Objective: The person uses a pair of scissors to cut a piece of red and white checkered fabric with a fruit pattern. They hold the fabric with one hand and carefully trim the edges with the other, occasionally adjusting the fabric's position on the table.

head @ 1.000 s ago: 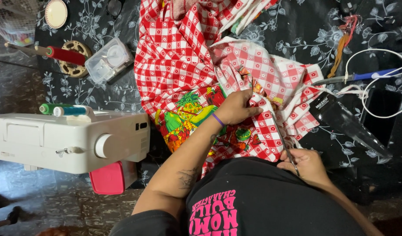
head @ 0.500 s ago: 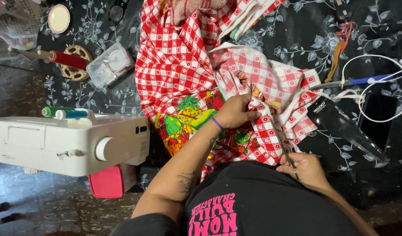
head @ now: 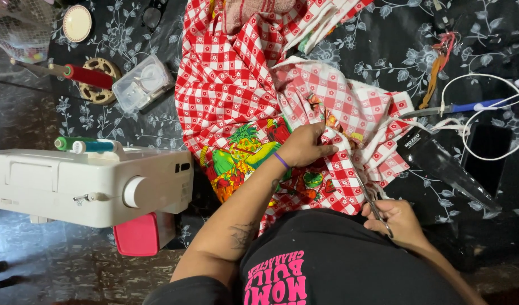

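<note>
left hand [head: 304,148] pinches cloth [head: 237,107] mid-table, right hand [head: 398,220] grips scissors [head: 367,195] at its edge. cloth looks light, floppy; best held taut beside the cut.

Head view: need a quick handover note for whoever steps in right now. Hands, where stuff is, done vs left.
Left hand: pressed on the red checked fabric, pinching a fold flat.
Right hand: closed on the scissors, blades pointing up into the fabric edge near the left fingers.
Fabric is spread over the black floral table cover; its fruit print panel lies beside the left wrist.
White sewing machine sits to the left, apart from both hands; clear plastic box and red thread spool lie above it.
Done: fabric laid out and held, scissors at the edge.
Left: how far the cut has gone cannot be told.
</note>
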